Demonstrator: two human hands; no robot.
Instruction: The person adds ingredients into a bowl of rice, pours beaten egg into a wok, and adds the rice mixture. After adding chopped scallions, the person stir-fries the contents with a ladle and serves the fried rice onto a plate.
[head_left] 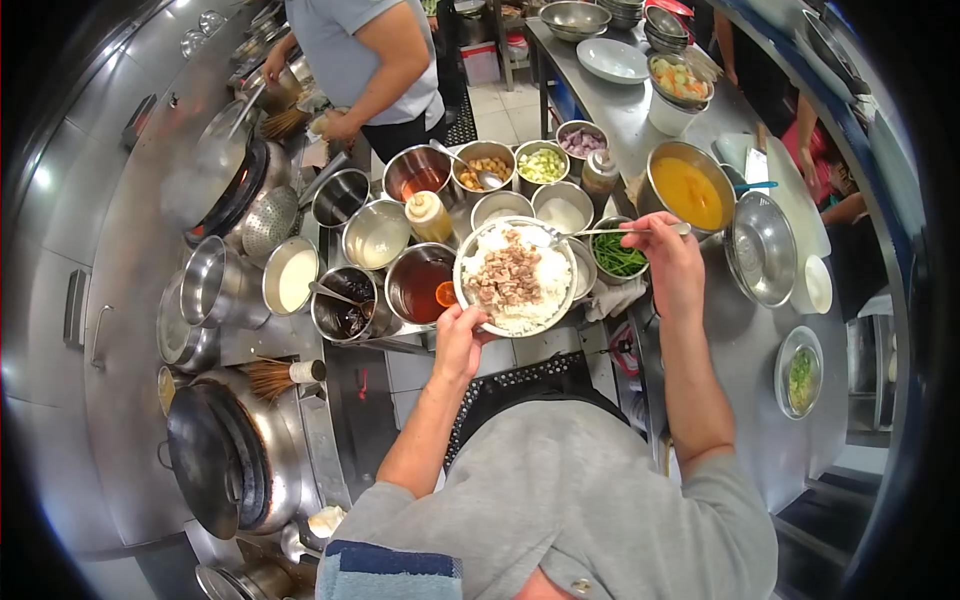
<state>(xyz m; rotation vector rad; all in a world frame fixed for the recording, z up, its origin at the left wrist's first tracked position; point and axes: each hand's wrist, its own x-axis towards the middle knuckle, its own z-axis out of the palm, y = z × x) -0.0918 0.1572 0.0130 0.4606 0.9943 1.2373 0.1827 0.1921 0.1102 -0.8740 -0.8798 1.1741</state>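
Observation:
My left hand (461, 343) grips the near rim of a bowl (467, 316) filled with white rice (543, 300) and topped with chopped brown meat (508, 272). My right hand (672, 254) is closed round the handle of a long metal spoon (603, 232), whose head reaches the bowl's far right edge. Just beyond the bowl stand two metal containers with pale contents (563, 206). A container of cut green vegetables (617, 254) sits below the spoon's handle. To the bowl's left is a pot of dark red liquid (413, 285).
At the left are woks, one covered by a dark lid (203, 460), and a bamboo brush (268, 379). The right counter holds a pot of yellow liquid (690, 190), a colander (762, 248) and a knife (757, 155). Another person (370, 70) works at the far stove.

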